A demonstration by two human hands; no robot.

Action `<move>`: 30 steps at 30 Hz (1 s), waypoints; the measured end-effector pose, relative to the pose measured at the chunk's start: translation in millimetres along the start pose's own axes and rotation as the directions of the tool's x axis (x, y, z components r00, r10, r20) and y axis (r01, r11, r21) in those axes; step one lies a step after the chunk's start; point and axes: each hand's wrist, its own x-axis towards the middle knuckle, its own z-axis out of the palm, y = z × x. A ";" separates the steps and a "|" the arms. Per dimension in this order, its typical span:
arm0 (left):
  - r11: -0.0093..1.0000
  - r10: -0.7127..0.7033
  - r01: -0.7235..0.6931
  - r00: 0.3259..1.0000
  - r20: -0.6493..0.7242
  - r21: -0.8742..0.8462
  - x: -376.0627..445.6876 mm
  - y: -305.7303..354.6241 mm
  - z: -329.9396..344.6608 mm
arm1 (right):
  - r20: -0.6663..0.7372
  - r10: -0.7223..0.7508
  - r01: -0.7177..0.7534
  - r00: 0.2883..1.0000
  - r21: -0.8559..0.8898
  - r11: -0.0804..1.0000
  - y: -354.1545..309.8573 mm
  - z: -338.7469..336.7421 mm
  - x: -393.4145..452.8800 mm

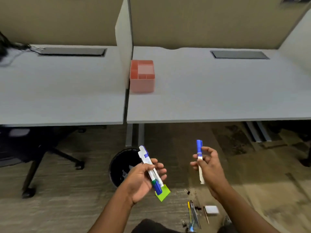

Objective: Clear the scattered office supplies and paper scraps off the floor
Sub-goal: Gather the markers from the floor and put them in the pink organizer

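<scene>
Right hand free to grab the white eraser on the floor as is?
Probably not yet. The right hand grips a blue-capped marker, so its fingers are taken. The white eraser lies uncovered on the carpet just below that hand, with pens beside it, so the way is free once the marker is put down.

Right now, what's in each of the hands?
Left hand: holding a bundle of markers.
Right hand: holding one blue marker.
</scene>
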 end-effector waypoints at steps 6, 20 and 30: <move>0.974 0.083 -0.081 0.997 0.001 0.211 -4.4 65.8 30.6 | -0.045 0.015 -0.010 0.999 0.120 0.993 -56.9 18.2 13.8; 0.906 0.386 -0.344 0.911 -0.146 0.247 118.7 197.7 99.0 | 0.121 -0.179 0.194 0.976 -0.126 0.973 -165.3 65.2 208.0; 0.798 0.598 -0.497 0.718 -0.355 0.340 248.1 307.1 143.5 | 0.358 -0.242 0.334 0.902 -0.223 0.916 -207.3 145.3 400.3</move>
